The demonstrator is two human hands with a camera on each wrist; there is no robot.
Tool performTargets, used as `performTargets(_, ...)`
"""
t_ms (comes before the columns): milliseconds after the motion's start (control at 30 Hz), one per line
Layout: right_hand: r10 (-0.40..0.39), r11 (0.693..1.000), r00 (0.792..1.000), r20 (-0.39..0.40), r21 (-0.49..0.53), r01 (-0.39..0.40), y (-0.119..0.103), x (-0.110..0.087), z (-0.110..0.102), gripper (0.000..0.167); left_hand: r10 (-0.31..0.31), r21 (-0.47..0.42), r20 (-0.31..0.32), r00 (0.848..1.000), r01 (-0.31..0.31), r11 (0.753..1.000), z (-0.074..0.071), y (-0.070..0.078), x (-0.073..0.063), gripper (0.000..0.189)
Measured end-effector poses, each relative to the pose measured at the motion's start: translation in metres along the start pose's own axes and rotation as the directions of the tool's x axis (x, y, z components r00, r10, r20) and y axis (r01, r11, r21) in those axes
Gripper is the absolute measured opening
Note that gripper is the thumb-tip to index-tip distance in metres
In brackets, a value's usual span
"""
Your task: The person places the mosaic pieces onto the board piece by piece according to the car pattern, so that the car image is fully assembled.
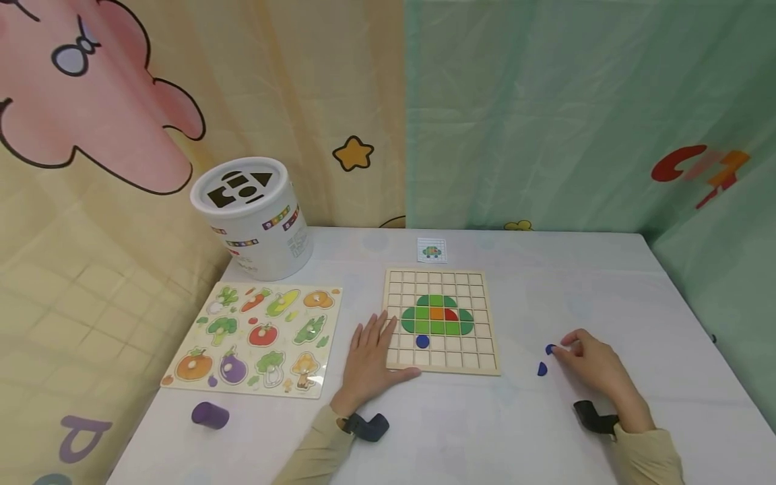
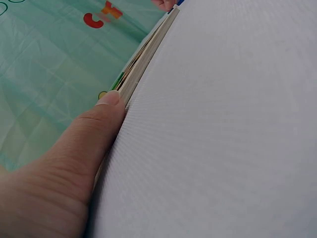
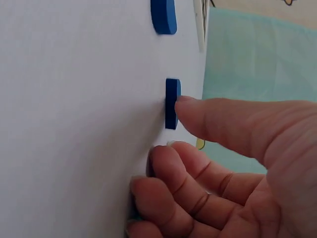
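A wooden grid board (image 1: 485, 323) lies on the table, bearing green, orange and red pieces and a blue disc shape (image 1: 422, 341). My left hand (image 1: 370, 360) rests at the board's lower left corner with fingers spread, its thumb (image 2: 94, 129) along the near edge. To the right of the board, my right hand (image 1: 591, 364) is at a small blue piece (image 3: 172, 104) lying flat on the table. The thumb tip touches that piece, while the other fingers are bent beside it. Another blue piece, a half circle (image 1: 542, 369), lies close by.
Behind the board lies a small picture card (image 1: 432, 250). On the left are a vegetable puzzle board (image 1: 254, 340), a white bucket (image 1: 261, 236) with shaped holes in its lid, and a purple cylinder (image 1: 210, 415). Curtains (image 1: 545, 114) hang behind the table.
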State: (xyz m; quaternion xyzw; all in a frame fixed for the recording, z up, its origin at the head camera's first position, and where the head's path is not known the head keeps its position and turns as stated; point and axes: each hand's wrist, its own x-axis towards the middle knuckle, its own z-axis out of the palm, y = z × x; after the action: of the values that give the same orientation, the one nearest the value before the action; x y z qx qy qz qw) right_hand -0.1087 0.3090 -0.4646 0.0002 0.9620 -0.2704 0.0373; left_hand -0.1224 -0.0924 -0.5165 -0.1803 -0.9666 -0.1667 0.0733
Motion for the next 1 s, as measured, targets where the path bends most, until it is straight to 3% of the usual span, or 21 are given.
performTargets(233,-0.036,0.999,0.999,-0.023,0.021,0.036,-0.011,0.008,0.008,0.038,-0.005,0.011,0.006,1.000,0.005,1.000,0.000,0.000,0.001,0.107)
performTargets(467,-0.060,0.997,0.998,-0.022,0.042,0.061,-0.016,0.014,0.010,0.023,0.006,-0.001,-0.006,1.000,-0.006,1.000,-0.001,0.000,0.000,0.107)
performTargets(1000,-0.037,0.999,0.996,0.085,0.024,0.035,-0.009,0.016,-0.007,0.022,0.005,-0.002,-0.006,1.000,-0.005,1.000,0.001,-0.001,0.000,0.107)
